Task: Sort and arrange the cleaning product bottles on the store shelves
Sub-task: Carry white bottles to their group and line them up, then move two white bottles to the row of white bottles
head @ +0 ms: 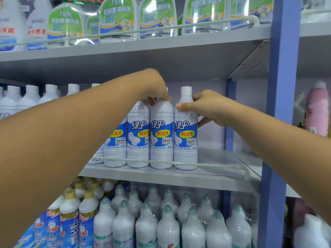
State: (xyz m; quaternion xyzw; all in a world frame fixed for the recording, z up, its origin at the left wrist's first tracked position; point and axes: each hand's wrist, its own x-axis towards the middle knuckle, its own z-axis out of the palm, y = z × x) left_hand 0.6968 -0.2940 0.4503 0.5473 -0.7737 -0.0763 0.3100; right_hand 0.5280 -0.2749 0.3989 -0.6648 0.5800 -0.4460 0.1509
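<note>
Left forearm runs diagonally up from lower left, bare, wrist bent down. Left hand (155, 86) sits on top of the second bottle from the right (161, 135), fingers curled down over its cap and neck, pinching it; the cap is hidden under the hand.

Middle shelf (161, 173): grey metal, thin white guard rail (179, 162) along the front edge. Front row of white plastic bottles stands upright behind the rail, touching side by side; tapered shoulders, ribbed lower bodies, glossy blue-and-white labels with a yellow patch and small price stickers.

Rightmost bottle (185, 133): white screw cap exposed, standing at the end of the row. Right hand (206, 109) grips its shoulder from the right side, thumb across the front, fingers wrapped behind. Right forearm comes in from lower right, roughly level.

Upper shelf: green-labelled clear bottles (118, 18). Lower shelf: shrink-wrapped white bottles (168, 224) with teal caps. Blue upright post (281, 104) at the right.
</note>
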